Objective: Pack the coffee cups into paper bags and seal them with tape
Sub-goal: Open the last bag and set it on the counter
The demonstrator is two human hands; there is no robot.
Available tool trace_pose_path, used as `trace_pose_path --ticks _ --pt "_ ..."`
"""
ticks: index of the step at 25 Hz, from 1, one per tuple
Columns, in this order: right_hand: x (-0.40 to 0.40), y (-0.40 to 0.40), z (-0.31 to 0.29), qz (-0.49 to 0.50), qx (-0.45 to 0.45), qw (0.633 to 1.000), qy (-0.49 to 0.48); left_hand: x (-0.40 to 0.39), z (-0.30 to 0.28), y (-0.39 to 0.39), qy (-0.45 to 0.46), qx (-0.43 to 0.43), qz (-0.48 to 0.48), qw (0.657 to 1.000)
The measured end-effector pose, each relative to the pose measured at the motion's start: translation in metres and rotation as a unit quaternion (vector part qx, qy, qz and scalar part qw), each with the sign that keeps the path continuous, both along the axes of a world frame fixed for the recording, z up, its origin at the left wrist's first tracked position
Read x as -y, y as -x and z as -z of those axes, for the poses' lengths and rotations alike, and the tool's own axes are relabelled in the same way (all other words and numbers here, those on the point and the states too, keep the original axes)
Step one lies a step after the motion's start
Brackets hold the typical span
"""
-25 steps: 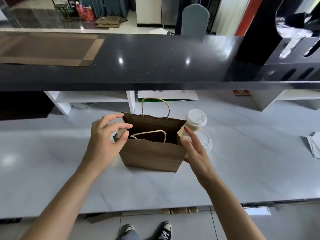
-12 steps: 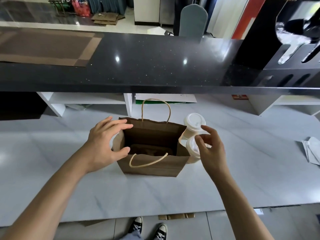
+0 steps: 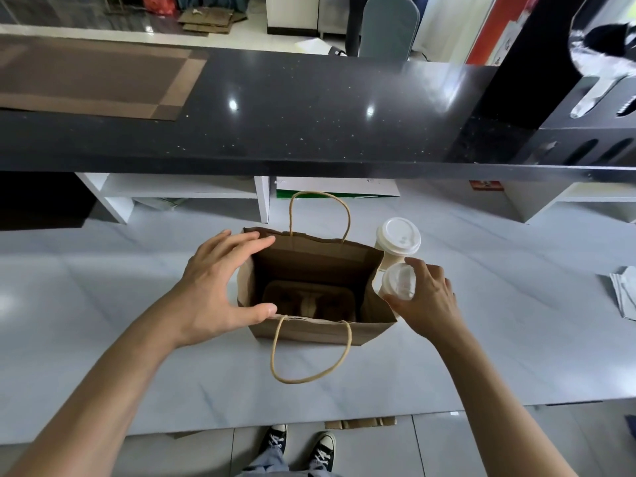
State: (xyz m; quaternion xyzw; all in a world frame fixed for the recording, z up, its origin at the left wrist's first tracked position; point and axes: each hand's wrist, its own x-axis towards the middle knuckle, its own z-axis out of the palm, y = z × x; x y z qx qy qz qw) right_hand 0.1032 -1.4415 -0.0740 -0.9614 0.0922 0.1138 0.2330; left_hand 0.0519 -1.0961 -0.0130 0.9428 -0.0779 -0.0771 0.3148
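Pale grey marble-patterned worktop (image 3: 137, 356), raised glossy black speckled counter (image 3: 309, 108) behind it, brown woven placemat (image 3: 93, 80) on the counter's left, white shelf units (image 3: 179, 192) beneath, folded white paper (image 3: 624, 296) at right edge, 2 black-and-white canvas sneakers (image 3: 299, 447) on tiled floor below

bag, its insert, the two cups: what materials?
Bag: brown kraft paper, matte, creased at the rim; twisted paper-cord handles, seemingly.
Insert: looks like moulded pulp or cardboard, dull brown, with shaped wells.
Far cup: likely paper wall, white plastic lid.
Cup in right hand: translucent lid, probably plastic; body hidden.
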Motion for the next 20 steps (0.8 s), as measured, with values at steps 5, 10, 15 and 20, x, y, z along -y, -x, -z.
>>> trace_pose_path --ticks 5,10,15,20 --pt "0.004 0.0 -0.022 0.051 0.065 0.993 -0.083 0.001 -0.002 -0.004 0.005 0.007 0.003 1.0" --pt "0.005 0.002 -0.076 0.05 0.176 0.973 -0.143 0.005 -0.004 -0.012 0.0 -0.006 0.013 1.0" --pt "0.003 0.004 -0.123 0.008 0.294 0.937 -0.191 0.007 -0.006 -0.02 -0.005 -0.005 0.02 1.0" --pt "-0.006 0.01 -0.156 -0.042 0.352 0.9 -0.254 0.007 -0.004 -0.022 -0.004 -0.002 0.024 1.0"
